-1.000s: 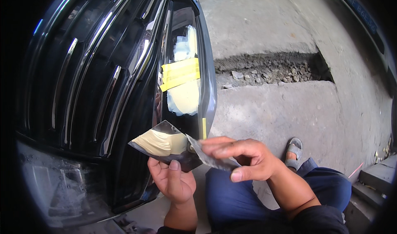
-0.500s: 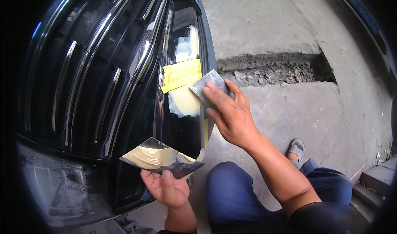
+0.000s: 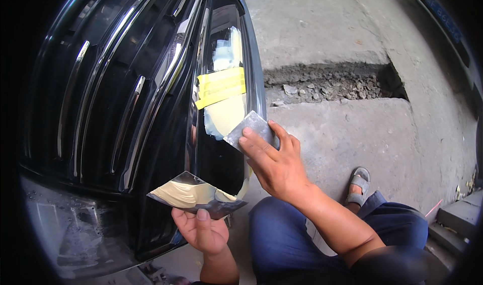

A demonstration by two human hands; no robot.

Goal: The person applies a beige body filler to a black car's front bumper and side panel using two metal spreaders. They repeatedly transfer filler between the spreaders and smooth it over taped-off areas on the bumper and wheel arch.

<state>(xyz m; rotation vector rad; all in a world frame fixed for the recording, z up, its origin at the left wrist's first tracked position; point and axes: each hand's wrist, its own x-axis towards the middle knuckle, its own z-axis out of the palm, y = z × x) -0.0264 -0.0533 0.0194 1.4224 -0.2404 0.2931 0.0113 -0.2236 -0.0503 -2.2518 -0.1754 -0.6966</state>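
**Flat grey rectangular spreader (image 3: 254, 123) at cream putty patch (image 3: 227, 114)**

Right hand (image 3: 282, 164) grips it, fingers spread, thumb mostly hidden. Spreader overlaps patch's lower right edge, below yellow tape (image 3: 221, 86). Left hand (image 3: 206, 232): thumb and fingers pinching dark four-cornered plate (image 3: 216, 210) bearing smeared cream putty (image 3: 180, 193).

The hands (image 3: 279, 168) are bare, the sleeve (image 3: 395, 266) black, the trousers (image 3: 279, 232) dark blue, the strapped sandal (image 3: 360, 180) grey.

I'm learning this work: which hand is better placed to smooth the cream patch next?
Probably the right hand: it holds a gray spreader at the lower right of the cream patch. The left hand is farther off, holding a dark plate bearing paste.
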